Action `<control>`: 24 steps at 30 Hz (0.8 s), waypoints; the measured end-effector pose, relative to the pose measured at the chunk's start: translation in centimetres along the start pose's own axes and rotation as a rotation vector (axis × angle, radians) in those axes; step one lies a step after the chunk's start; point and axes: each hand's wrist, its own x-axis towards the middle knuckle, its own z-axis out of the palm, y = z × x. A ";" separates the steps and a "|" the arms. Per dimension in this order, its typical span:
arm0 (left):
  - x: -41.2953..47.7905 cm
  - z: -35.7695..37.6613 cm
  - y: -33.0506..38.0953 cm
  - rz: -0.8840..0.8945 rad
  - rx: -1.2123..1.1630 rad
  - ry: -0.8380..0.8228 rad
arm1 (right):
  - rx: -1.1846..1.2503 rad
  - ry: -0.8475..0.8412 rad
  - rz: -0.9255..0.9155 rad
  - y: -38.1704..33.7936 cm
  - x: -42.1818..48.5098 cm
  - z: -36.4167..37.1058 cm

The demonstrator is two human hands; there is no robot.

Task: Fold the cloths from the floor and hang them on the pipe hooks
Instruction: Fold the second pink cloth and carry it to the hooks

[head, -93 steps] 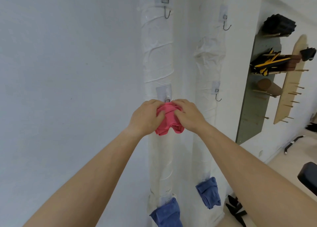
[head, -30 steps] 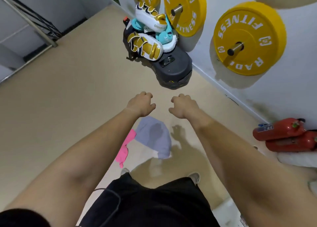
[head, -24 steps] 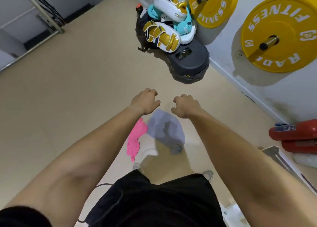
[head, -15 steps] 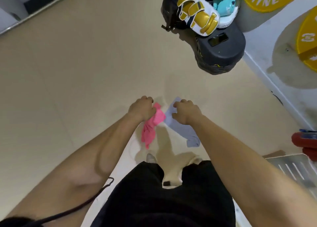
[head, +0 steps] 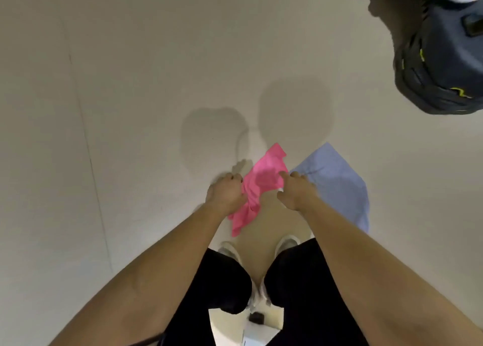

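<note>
I am bent over the beige floor. A pink cloth [head: 261, 183] lies crumpled just ahead of my feet. My left hand [head: 224, 195] grips its left edge with curled fingers. My right hand [head: 296, 192] is at the cloth's right edge, with fingers and thumb closing on it. A light blue cloth [head: 339, 186] lies spread flat on the floor to the right of the pink one; part of it is hidden under my right hand and forearm. The pipe and its hooks are out of view.
A dark padded gym bag [head: 439, 58] sits on the floor at the upper right. My white shoes [head: 287, 241] and black shorts fill the bottom middle. A thin floor seam [head: 88, 162] runs along the left.
I turned from the pipe, where I hung a red cloth, and bent down to the floor. Both hands dropped to the cloths; the right hand shifted from the blue cloth to the pink one.
</note>
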 end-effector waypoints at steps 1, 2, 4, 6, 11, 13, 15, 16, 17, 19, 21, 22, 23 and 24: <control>2.2 2.3 -0.7 -0.020 -0.036 -0.009 | -0.008 -0.011 -0.006 0.3 2.9 1.6; 4.4 4.7 -1.4 -0.043 -0.078 -0.017 | -0.013 -0.027 -0.010 0.6 5.9 3.2; 8.8 8.8 -2.8 -0.077 -0.147 -0.023 | -0.018 -0.045 -0.009 1.1 12.1 6.5; 13.2 12.6 -4.0 -0.080 -0.186 -0.055 | -0.043 -0.032 -0.042 1.7 17.8 9.7; 22.3 20.5 -5.8 -0.082 -0.273 -0.035 | -0.255 -0.007 -0.144 2.6 26.6 15.8; 24.8 23.3 -6.2 -0.071 -0.274 -0.023 | -0.332 -0.030 -0.160 3.2 29.2 18.2; 26.3 25.4 -6.4 -0.076 -0.192 0.025 | -0.354 -0.032 -0.160 3.5 30.7 20.2; 26.6 26.0 -6.5 -0.085 -0.147 0.052 | -0.346 0.024 -0.161 3.7 31.1 21.0; 26.8 26.6 -6.5 -0.083 -0.119 0.079 | -0.336 0.117 -0.178 3.9 31.4 21.6; 27.3 26.9 -7.0 -0.063 -0.100 0.133 | -0.360 0.295 -0.247 4.1 31.6 21.9; 27.4 26.2 -7.5 -0.032 -0.144 0.158 | -0.350 0.294 -0.286 4.2 31.4 21.4; 27.1 25.4 -7.6 -0.013 -0.181 0.166 | -0.302 0.250 -0.297 4.1 31.0 20.9; 26.6 24.2 -7.5 0.001 -0.215 0.172 | -0.235 0.217 -0.301 3.8 30.1 20.0; 25.7 22.6 -7.2 0.007 -0.247 0.175 | -0.145 0.179 -0.295 3.5 29.1 19.0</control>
